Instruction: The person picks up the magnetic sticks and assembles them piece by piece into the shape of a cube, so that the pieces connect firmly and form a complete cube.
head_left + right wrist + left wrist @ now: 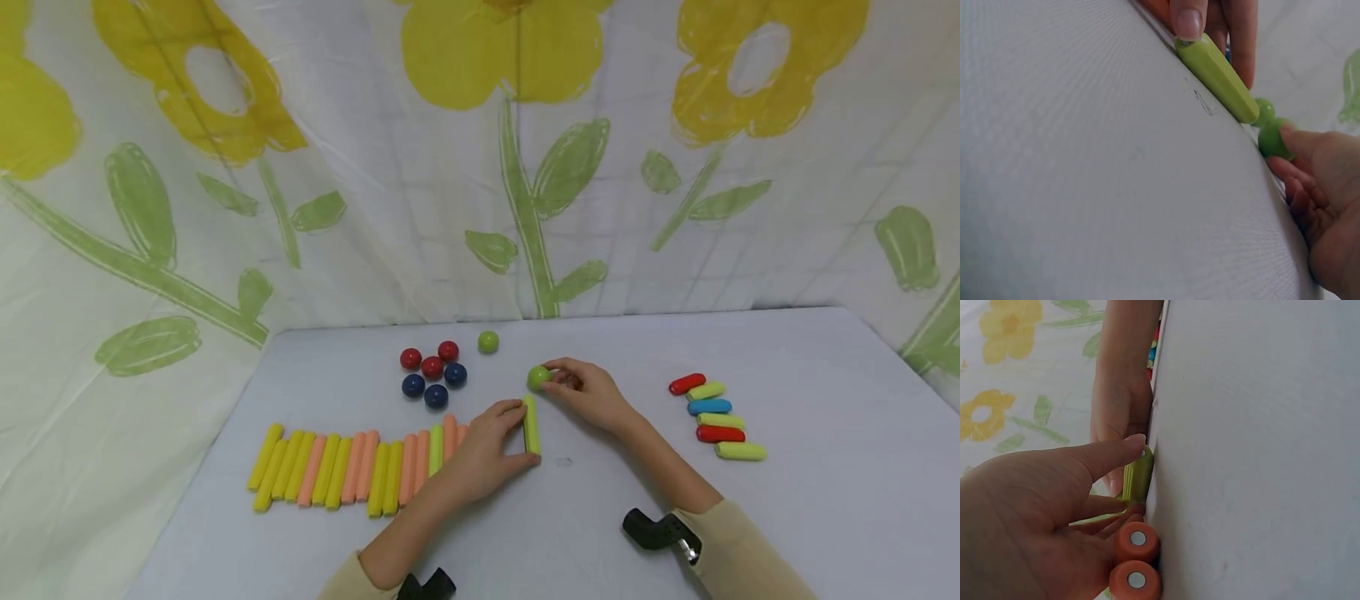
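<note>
My left hand (486, 450) pinches a lime-green magnetic stick (532, 425) lengthwise, with the thumb at its near end and fingers toward the far end. In the left wrist view, the thumb lies over one end of that stick (1139, 478). A green ball (538, 378) is between the thumb and fingers of my right hand (592, 393). It sits just beyond the stick's far end; the right wrist view shows the ball (1274, 137) close to the stick's tip, but whether they touch I cannot tell. Another green ball (488, 342) lies farther back.
A row of yellow, orange and green sticks (337, 471) runs left of the left hand, which hides its right end. Red balls (432, 367) and dark blue balls (436, 396) are clustered behind. Shorter red, blue and lime sticks (720, 434) lie at right on the white table (600, 533).
</note>
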Action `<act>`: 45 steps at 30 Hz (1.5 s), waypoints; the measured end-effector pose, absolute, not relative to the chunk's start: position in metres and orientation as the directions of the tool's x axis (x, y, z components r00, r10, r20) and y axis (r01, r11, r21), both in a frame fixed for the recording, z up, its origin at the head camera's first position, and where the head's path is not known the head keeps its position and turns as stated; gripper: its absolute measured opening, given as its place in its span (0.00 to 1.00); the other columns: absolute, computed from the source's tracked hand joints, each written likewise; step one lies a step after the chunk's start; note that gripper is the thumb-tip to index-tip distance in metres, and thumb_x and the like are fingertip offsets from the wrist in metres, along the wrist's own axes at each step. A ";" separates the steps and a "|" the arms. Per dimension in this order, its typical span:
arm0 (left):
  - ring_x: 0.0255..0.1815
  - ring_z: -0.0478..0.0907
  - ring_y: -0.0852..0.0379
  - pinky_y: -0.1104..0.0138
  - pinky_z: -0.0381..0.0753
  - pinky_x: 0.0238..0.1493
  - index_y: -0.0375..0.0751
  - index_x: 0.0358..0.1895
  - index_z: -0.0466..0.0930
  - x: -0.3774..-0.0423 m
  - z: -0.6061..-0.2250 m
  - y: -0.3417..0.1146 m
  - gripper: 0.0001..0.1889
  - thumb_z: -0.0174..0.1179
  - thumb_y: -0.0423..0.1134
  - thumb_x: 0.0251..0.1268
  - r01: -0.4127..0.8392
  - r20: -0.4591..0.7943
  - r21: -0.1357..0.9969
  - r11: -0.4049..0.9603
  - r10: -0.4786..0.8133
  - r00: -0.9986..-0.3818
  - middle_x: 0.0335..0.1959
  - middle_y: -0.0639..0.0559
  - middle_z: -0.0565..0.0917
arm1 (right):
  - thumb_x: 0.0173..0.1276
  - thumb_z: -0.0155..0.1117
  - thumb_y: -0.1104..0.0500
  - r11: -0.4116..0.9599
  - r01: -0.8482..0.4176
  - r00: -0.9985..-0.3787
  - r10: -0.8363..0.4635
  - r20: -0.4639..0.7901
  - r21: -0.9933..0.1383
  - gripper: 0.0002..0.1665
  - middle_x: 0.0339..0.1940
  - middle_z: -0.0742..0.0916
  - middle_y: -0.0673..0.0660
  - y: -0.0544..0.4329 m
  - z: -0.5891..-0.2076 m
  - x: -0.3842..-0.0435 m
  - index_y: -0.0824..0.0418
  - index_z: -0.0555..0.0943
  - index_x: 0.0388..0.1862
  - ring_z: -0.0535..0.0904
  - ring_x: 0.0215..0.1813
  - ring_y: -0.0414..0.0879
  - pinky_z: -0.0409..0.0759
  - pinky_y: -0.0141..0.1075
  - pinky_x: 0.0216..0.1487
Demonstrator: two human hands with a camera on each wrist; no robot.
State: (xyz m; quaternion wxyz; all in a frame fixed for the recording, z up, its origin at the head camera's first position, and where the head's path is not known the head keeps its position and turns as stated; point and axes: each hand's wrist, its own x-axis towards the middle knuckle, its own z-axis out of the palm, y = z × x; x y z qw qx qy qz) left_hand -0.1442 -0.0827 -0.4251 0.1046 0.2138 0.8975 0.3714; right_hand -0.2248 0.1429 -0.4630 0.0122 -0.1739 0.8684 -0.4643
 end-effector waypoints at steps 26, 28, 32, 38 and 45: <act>0.77 0.70 0.39 0.47 0.71 0.76 0.29 0.75 0.71 -0.146 -0.426 -0.082 0.38 0.75 0.41 0.66 0.300 -0.020 0.719 0.628 0.450 -0.893 0.75 0.37 0.73 | 0.80 0.65 0.54 0.521 -0.310 -0.916 -0.387 0.103 -0.795 0.21 0.46 0.90 0.59 0.141 -0.461 -0.224 0.66 0.83 0.64 0.82 0.40 0.42 0.80 0.39 0.45; 0.77 0.70 0.39 0.46 0.71 0.76 0.29 0.75 0.71 -0.145 -0.426 -0.082 0.38 0.75 0.41 0.66 0.298 -0.021 0.721 0.625 0.450 -0.893 0.75 0.37 0.73 | 0.80 0.65 0.55 0.523 -0.311 -0.917 -0.385 0.106 -0.794 0.21 0.45 0.90 0.58 0.140 -0.461 -0.224 0.66 0.83 0.63 0.83 0.40 0.42 0.80 0.39 0.45; 0.77 0.70 0.39 0.47 0.72 0.75 0.29 0.75 0.71 -0.145 -0.427 -0.083 0.38 0.75 0.40 0.66 0.296 -0.024 0.720 0.627 0.449 -0.893 0.75 0.37 0.74 | 0.80 0.65 0.55 0.526 -0.310 -0.917 -0.384 0.104 -0.792 0.21 0.44 0.90 0.58 0.137 -0.459 -0.222 0.66 0.83 0.63 0.83 0.40 0.42 0.80 0.39 0.45; 0.76 0.71 0.40 0.47 0.72 0.75 0.29 0.75 0.71 -0.145 -0.426 -0.082 0.39 0.77 0.41 0.64 0.306 -0.018 0.711 0.633 0.451 -0.892 0.74 0.37 0.74 | 0.80 0.65 0.55 0.532 -0.302 -0.918 -0.386 0.090 -0.791 0.21 0.44 0.90 0.57 0.135 -0.456 -0.221 0.66 0.84 0.63 0.81 0.39 0.41 0.79 0.39 0.44; 0.76 0.72 0.41 0.49 0.73 0.75 0.31 0.75 0.71 -0.146 -0.426 -0.082 0.38 0.76 0.40 0.65 0.300 -0.021 0.717 0.630 0.450 -0.893 0.74 0.39 0.75 | 0.80 0.65 0.54 0.530 -0.288 -0.921 -0.381 0.079 -0.797 0.21 0.43 0.89 0.57 0.135 -0.457 -0.222 0.66 0.84 0.63 0.80 0.38 0.41 0.78 0.38 0.42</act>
